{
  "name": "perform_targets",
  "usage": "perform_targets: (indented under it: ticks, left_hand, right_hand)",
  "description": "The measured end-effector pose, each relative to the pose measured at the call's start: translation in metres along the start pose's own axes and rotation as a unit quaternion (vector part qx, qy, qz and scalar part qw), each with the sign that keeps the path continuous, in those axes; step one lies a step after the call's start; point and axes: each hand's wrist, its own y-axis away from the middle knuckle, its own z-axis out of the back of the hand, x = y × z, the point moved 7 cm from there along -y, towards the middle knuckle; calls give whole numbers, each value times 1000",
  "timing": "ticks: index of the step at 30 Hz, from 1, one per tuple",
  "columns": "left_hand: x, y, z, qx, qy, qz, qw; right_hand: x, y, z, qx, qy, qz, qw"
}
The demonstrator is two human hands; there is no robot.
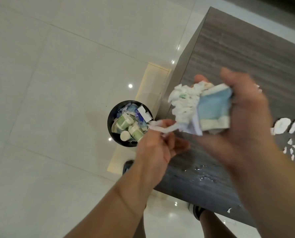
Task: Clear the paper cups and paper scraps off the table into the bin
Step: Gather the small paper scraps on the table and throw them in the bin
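My right hand (243, 115) grips a bundle of white paper scraps (183, 103) together with a blue and white folded piece (213, 107), held above the table's left edge. My left hand (155, 146) pinches a white strip (162, 127) that trails from that bundle. The round black bin (111, 127) stands on the floor left of the table, holding green paper cups (124, 123) and torn paper. More white scraps (286, 127) lie on the grey wood table (246, 40) at the right edge of view. Both hands are blurred.
Small white crumbs (203, 177) and one scrap (229, 210) lie near the table's front edge. A pale yellow floor panel (152, 79) runs beside the table. My shoes (127, 166) stand on the glossy white tiles.
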Motion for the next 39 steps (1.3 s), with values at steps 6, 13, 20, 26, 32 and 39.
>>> perform_targets:
  ticks: [6, 13, 20, 26, 32, 39]
  left_hand:
    - [-24, 6, 23, 96, 101, 69, 988]
    - [-31, -6, 63, -75, -4, 43, 996]
    - [-41, -33, 118, -215, -78, 19, 973]
    - [-24, -114, 164, -216, -84, 80, 969]
    - [-32, -200, 197, -261, -364, 106, 888]
    - [-37, -243, 184, -294, -586, 2, 755]
  right_hand:
    - [-59, -45, 16, -156, 297, 85, 938]
    - [-121, -60, -5, -65, 589, 192, 782]
    - [-171, -95, -20, 7, 644, 49, 764]
    - [-190, -139, -23, 36, 714, -75, 695]
    - [-96, -112, 8, -85, 628, 88, 769]
    - [3, -68, 132, -230, 751, -99, 611]
